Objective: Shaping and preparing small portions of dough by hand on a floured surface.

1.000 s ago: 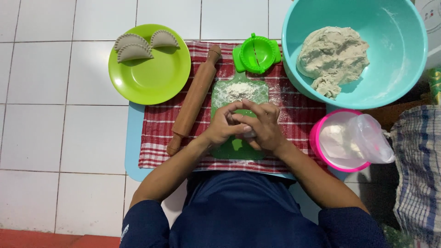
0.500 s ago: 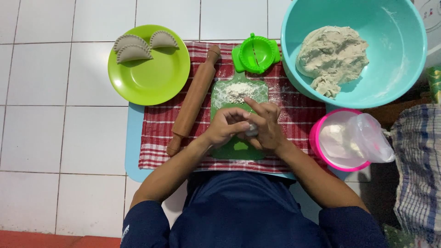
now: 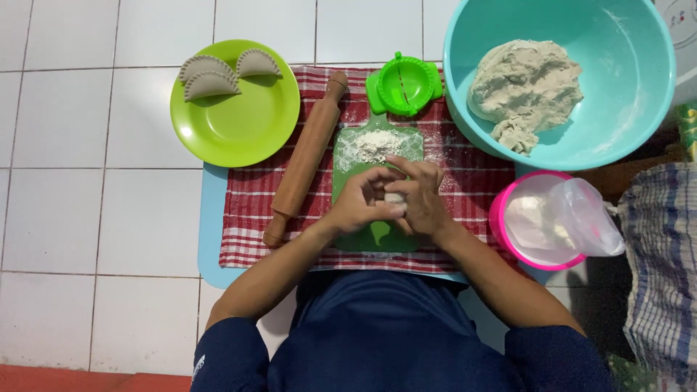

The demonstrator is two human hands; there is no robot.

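Both hands, the left hand [image 3: 361, 201] and right hand [image 3: 421, 199], curl closed together around a small dough ball [image 3: 394, 199] above a green cutting board [image 3: 377, 156]. A wooden rolling pin [image 3: 305, 158] lies just left; a teal bowl [image 3: 624, 109] of dough sits upper right.

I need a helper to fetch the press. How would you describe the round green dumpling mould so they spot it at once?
Start at the big turquoise bowl of dough. Just left of it, at the far edge of the red checked cloth, lies the dumpling mould. It is bright green, round and hinged, unlike the flat green board below it.
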